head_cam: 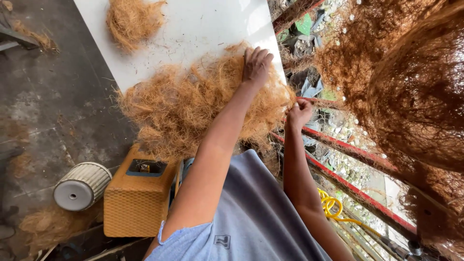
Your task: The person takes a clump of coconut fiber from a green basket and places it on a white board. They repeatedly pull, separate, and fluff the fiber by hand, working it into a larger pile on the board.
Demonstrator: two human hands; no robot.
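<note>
Pressing flat, fingers spread, the left hand (pixel 256 65) rests on a big coir fibre pile (pixel 193 106) at the white table's (pixel 193 29) centre. At three o'clock, the right hand (pixel 299 113) clenches its fibres at the pile's edge.

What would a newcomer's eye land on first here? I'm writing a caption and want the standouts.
First, the big tangled heap of brown fibre on the white table, with the left hand pressed flat on it and the right hand gripping its edge. Then the dense fibre mass filling the right side, and a smaller fibre clump at the table's far end.
</note>
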